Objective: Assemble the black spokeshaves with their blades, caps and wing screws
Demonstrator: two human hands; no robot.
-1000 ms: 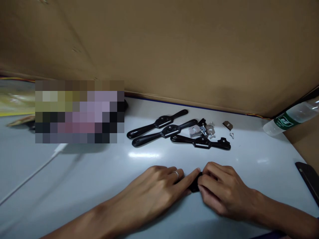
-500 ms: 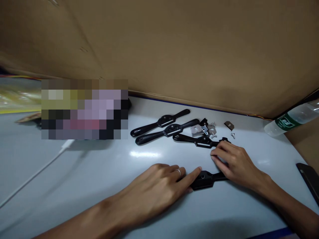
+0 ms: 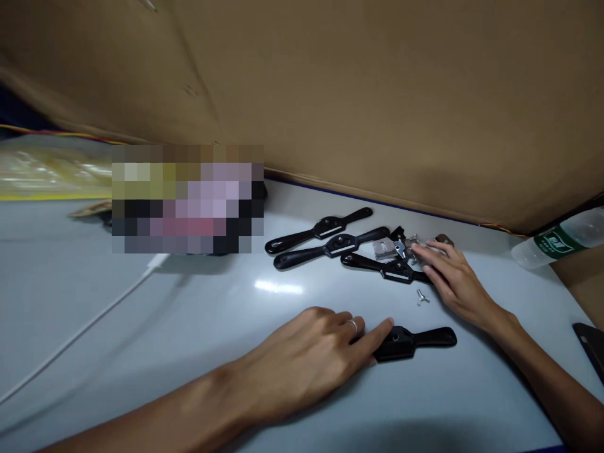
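While the left hand (image 3: 321,352) grips the near tool (image 3: 399,346), the right hand (image 3: 450,277) is loosely open over far parts (image 3: 385,248).

Free tabletop (image 3: 221,308) — black spokeshaves (image 3: 340,242) beyond

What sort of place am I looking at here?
Probably a worktable, perhaps in a small workshop: several long black tools lie on the pale tabletop, loose metal plates sit close by them, and a brown cardboard wall stands behind.
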